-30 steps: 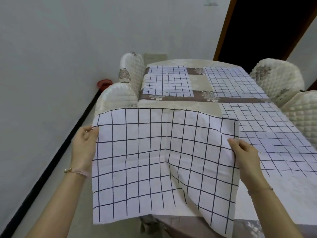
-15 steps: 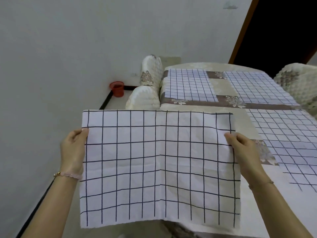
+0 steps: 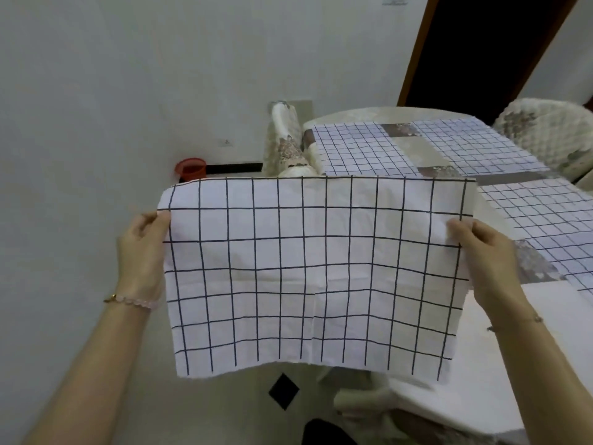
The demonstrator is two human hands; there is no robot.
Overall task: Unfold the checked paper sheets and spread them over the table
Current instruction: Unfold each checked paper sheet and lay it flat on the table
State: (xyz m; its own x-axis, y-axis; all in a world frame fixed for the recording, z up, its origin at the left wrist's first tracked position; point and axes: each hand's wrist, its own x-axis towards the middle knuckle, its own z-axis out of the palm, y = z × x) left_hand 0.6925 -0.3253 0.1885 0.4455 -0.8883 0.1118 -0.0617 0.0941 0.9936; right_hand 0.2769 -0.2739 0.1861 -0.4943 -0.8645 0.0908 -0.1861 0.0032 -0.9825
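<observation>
I hold one white checked sheet (image 3: 314,274) with black grid lines stretched flat in the air, left of the table's near corner. My left hand (image 3: 141,252) pinches its left edge and my right hand (image 3: 484,255) pinches its right edge. Three more checked sheets lie spread on the table (image 3: 414,146): one at the far left (image 3: 359,149), one at the far right (image 3: 471,146) and one at the right edge (image 3: 545,226). The held sheet hides part of the table's left side.
Quilted cream chairs stand at the table's left (image 3: 285,139) and far right (image 3: 545,130). A red bucket (image 3: 191,168) sits on the floor by the white wall. A dark doorway (image 3: 487,49) opens behind the table. A black floor tile (image 3: 284,390) shows below the sheet.
The sheet's hanging right half has been pulled out, so it is now flat and taut. Both hands and the sheet have shifted left of the table, and the view has swung left.
</observation>
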